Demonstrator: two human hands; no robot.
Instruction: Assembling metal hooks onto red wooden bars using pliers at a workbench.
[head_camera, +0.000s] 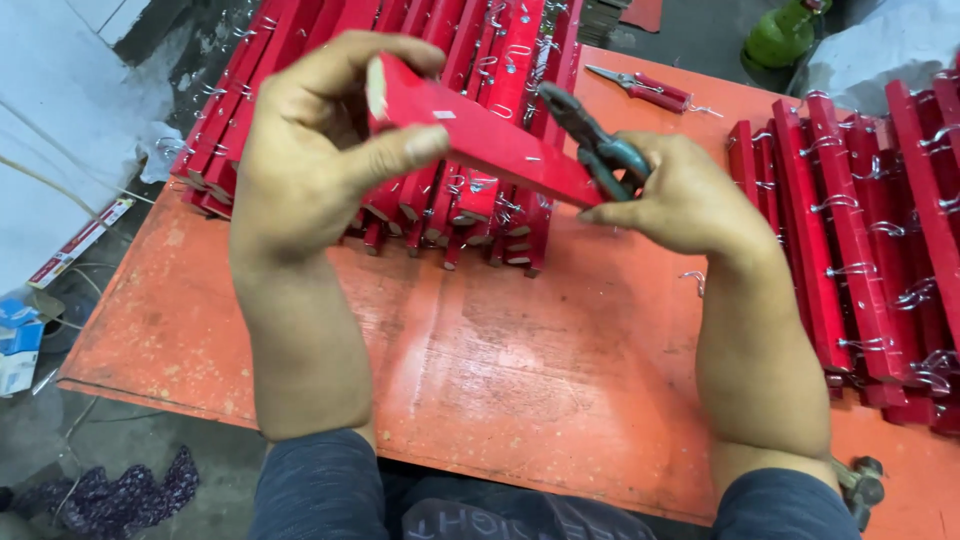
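The left hand (310, 150) is curled around one end of a flat red-painted wooden slat (480, 135), thumb pressed on its smooth upper face and fingers wrapped over the pale, unpainted end grain. The slat runs at a slant from that hand down to the right hand (690, 195), held up off the tabletop between the two. The right hand is closed around the teal-grey rubbery handles of a pair of dark metal pliers (595, 145), whose tapered nose points up and to the left and lies against the slat's far end; whether the nose is gripping anything there is too small to tell.

Below the hands spreads the worn orange-red painted tabletop (500, 370), its surface scuffed and blotched with paler patches. Behind the left hand a stack of long red slats with bent silver wire hooks (450, 190) leans in a tight row. To the right lies a second batch of red slats fitted with wire hooks (860, 250), side by side. A loose wire hook (694, 281) rests on the tabletop just beside the right wrist. Further back, a pair of red-handled pliers (645, 88) lies near the tabletop's far edge.
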